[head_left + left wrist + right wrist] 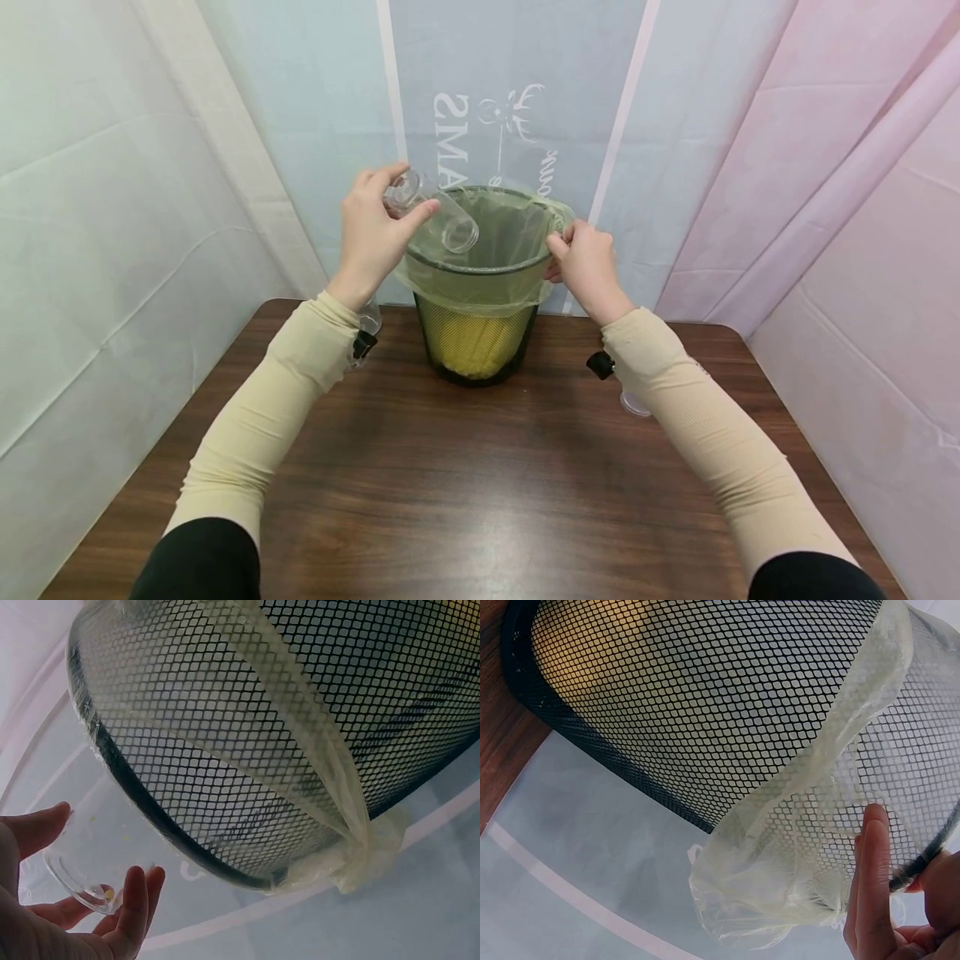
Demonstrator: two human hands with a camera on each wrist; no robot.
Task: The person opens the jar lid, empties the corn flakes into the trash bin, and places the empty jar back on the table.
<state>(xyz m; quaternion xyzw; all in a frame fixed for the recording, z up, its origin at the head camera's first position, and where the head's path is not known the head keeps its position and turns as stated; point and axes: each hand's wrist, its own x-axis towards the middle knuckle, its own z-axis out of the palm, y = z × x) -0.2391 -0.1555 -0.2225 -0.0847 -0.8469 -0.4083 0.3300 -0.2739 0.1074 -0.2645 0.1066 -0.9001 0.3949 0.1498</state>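
Observation:
In the head view my left hand (367,233) holds a clear plastic jar (459,233) between thumb and fingers. The jar is tilted, its lower end over the mouth of a black mesh wastebasket (480,346). A few yellow specks cling inside the jar (94,847) in the left wrist view. My right hand (588,262) pinches the basket's rim and the thin pale green bin liner (480,287) folded over it. Through the mesh, something yellow shows at the bottom; its kind is unclear. The right wrist view shows my fingers (876,877) along the outside of the liner.
The basket stands near the back edge of a dark wooden table (480,467). Another clear container (370,317) is partly hidden behind my left forearm. The round edge of a clear object (635,406) shows beside my right forearm. Curtains (315,108) hang around the table.

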